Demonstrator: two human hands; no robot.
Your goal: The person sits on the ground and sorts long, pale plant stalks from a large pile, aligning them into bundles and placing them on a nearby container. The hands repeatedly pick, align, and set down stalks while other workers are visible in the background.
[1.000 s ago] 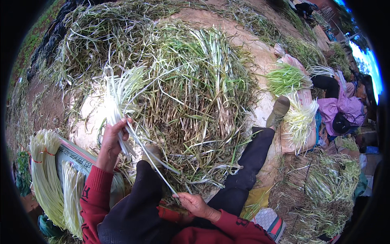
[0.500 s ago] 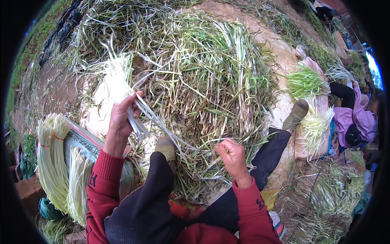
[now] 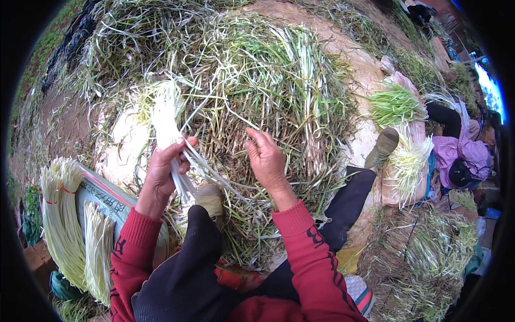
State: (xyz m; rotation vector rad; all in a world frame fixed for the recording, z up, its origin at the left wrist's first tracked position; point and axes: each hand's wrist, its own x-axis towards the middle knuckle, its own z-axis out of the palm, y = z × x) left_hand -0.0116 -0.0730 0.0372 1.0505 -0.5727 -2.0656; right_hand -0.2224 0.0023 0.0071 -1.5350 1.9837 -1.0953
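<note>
My left hand (image 3: 163, 172) grips a bunch of long pale green-white stalks (image 3: 169, 121), its white ends fanning upward and loose strands trailing down to the right. My right hand (image 3: 265, 158) hovers with fingers apart over a big heap of green and dry stalks (image 3: 263, 80), just right of the held bunch, holding nothing. Both arms wear red sleeves. My knees in dark trousers and a tan shoe (image 3: 210, 197) sit below the hands.
Tied bundles of cleaned pale stalks (image 3: 64, 225) lie on a sack at the lower left. Another person in a purple checked top (image 3: 464, 155) sits at the right beside more bundles (image 3: 394, 104). A further heap of stalks (image 3: 429, 252) lies lower right.
My right hand has risen from my lap to the heap, up beside the left. The left hand still holds the bunch, now a little higher.
</note>
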